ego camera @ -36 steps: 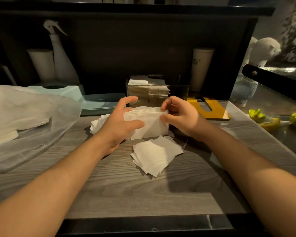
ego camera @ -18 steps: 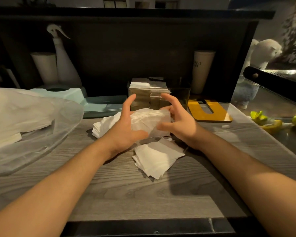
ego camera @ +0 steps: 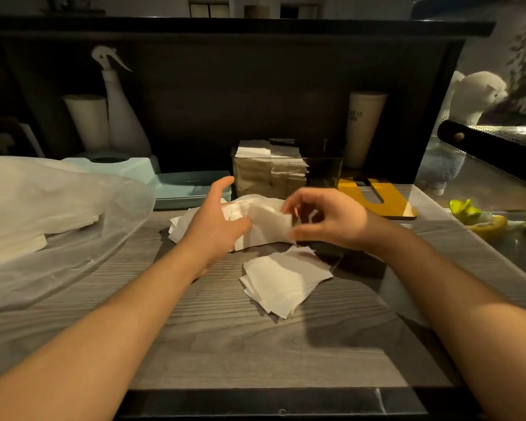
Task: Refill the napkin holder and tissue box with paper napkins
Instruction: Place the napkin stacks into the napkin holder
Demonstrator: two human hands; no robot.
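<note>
Grey wood-grain worktop [ego camera: 195, 344]. Nearest lay a fanned stack [ego camera: 283, 281] of square paper napkins, thin, soft and light, likely to slide apart. Behind it the napkin bundle [ego camera: 264, 223] sat between both hands: left hand [ego camera: 216, 226] clasped its end, thumb across the front, and right hand [ego camera: 325, 220] pinched the right edge. Probably best squeezed through the full thickness. Beyond stood the clear napkin holder [ego camera: 286, 174], partly filled.

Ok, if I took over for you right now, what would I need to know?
Left hand: grips the napkin bunch.
Right hand: pinches its other edge.
Clear napkin holder: partly filled, room at its right side.
Loose pile lies on the table; more napkins are in the plastic bag.
To do: load the bunch, then see to the teal tissue box.
</note>
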